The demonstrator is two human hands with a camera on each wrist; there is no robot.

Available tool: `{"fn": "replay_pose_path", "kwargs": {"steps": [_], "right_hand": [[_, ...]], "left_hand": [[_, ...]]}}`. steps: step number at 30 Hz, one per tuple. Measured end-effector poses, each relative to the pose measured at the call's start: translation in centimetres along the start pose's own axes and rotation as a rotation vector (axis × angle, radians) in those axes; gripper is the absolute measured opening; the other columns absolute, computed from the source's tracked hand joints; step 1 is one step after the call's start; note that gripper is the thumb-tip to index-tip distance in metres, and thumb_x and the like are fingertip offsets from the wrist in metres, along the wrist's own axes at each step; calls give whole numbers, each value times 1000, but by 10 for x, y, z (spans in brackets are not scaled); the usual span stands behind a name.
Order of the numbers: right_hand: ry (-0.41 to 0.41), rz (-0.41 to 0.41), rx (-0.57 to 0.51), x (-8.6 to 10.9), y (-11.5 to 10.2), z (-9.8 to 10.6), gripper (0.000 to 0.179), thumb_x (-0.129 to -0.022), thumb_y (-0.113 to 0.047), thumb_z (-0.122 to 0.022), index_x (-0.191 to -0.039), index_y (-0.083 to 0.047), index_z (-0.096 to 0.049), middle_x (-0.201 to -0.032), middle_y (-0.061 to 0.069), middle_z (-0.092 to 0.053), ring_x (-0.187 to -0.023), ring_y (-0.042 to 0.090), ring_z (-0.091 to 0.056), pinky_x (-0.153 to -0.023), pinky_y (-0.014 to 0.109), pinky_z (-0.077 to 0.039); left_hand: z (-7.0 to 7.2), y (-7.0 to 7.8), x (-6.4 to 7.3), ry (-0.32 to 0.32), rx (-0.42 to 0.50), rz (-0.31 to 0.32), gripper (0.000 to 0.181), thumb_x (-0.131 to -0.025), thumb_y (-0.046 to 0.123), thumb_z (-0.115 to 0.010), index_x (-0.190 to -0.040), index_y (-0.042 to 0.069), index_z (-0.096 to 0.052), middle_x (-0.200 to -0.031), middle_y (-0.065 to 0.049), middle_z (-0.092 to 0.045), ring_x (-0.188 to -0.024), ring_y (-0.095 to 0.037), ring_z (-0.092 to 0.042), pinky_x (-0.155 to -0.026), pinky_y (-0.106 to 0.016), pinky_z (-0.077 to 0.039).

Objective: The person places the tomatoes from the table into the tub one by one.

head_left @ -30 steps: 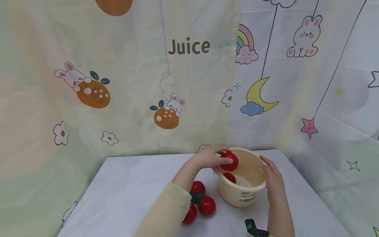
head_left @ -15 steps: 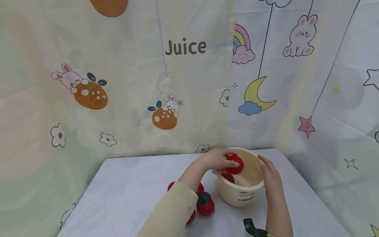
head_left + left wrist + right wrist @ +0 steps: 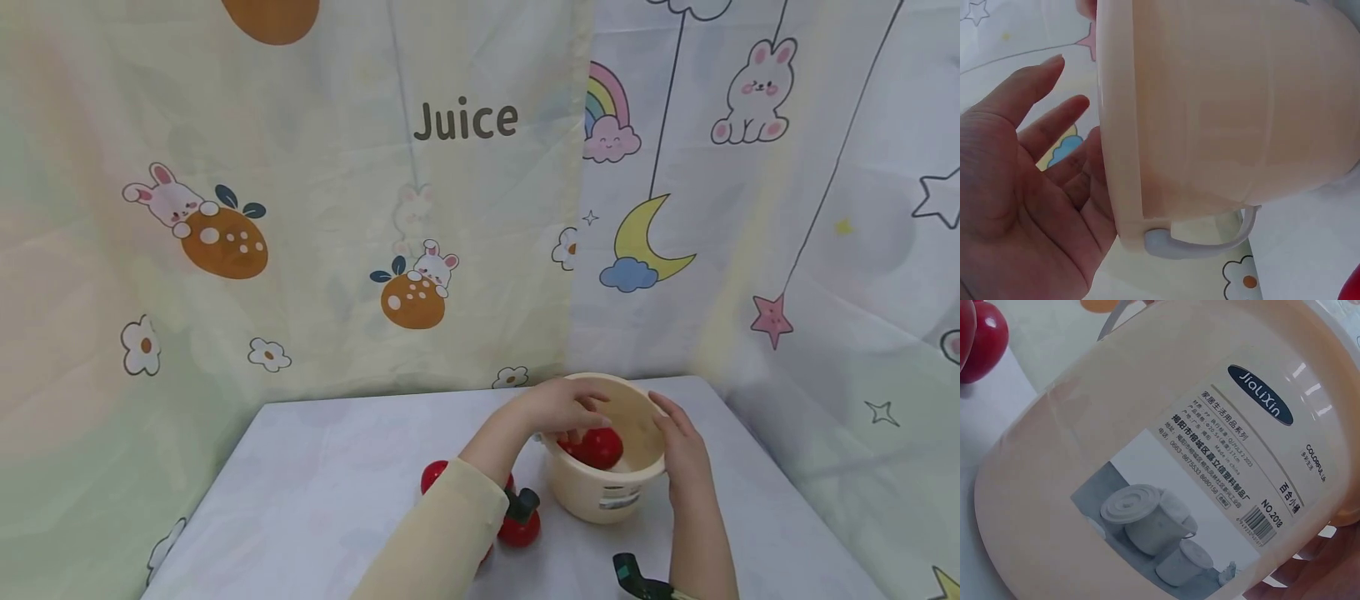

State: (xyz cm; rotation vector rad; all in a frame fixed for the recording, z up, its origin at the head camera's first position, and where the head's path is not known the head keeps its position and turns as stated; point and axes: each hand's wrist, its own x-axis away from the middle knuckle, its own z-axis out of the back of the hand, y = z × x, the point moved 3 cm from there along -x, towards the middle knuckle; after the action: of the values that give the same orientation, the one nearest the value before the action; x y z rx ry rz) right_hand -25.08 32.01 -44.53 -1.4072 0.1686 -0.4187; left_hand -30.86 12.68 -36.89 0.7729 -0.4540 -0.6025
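My left hand [image 3: 558, 407] reaches over the left rim of a cream plastic bucket [image 3: 600, 496], its fingers loose and holding nothing. In the left wrist view the palm and spread fingers [image 3: 1050, 128] lie at the rim. Inside the bucket, just under this hand, rests a shiny red round fruit [image 3: 603, 448], with another red one partly hidden beside it. My right hand [image 3: 688, 454] holds the bucket's right rim; some of its fingers [image 3: 1304, 569] show beyond the bucket in the right wrist view. A printed label [image 3: 1210, 469] faces that wrist.
Several more red fruits [image 3: 520, 531] lie on the white tabletop [image 3: 337, 475] left of the bucket, partly covered by my left sleeve [image 3: 442, 533]. A grey handle [image 3: 1210, 249] hangs at the bucket's side. Patterned curtains [image 3: 322, 208] stand behind the table.
My left hand has carried a red fruit rightward into the bucket and let go of it; the fruit now sits lower, inside. My right hand stays at the rim.
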Motion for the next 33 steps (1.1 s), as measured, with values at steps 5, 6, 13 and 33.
{"fn": "replay_pose_path", "kwargs": {"steps": [5, 6, 13, 33], "right_hand": [[-9, 0, 5, 0, 1, 0, 56, -103, -54, -31, -155, -34, -28, -165, 8, -21, -149, 40, -26, -113, 60, -32], [-8, 2, 7, 0, 1, 0, 56, -103, -54, -31, -155, -34, -28, -165, 7, -21, -149, 40, -26, -113, 61, -32], [-3, 16, 15, 0, -1, 0, 56, -103, -52, -29, -155, -32, -29, -165, 6, -23, -149, 38, -28, -114, 59, -32], [13, 4, -22, -1, 0, 0, 52, -105, -49, -29, -154, -32, -33, -163, 4, -27, -148, 35, -31, -116, 57, -30]], "left_hand": [[-3, -1, -2, -18, 41, -32, 46, -90, 38, -70, -134, 29, -60, -116, 5, -66, -80, -27, -69, -70, -36, -58], [-3, -1, -2, -15, 42, -33, 45, -90, 38, -70, -133, 29, -60, -115, 6, -67, -80, -26, -69, -69, -36, -58], [-2, -4, -1, 4, 37, -13, 42, -89, 42, -70, -130, 36, -62, -109, 11, -67, -78, -20, -68, -70, -37, -58], [16, -14, 7, 46, 75, -45, 39, -91, 46, -67, -128, 36, -63, -117, 12, -66, -85, -21, -71, -67, -31, -58]]}}
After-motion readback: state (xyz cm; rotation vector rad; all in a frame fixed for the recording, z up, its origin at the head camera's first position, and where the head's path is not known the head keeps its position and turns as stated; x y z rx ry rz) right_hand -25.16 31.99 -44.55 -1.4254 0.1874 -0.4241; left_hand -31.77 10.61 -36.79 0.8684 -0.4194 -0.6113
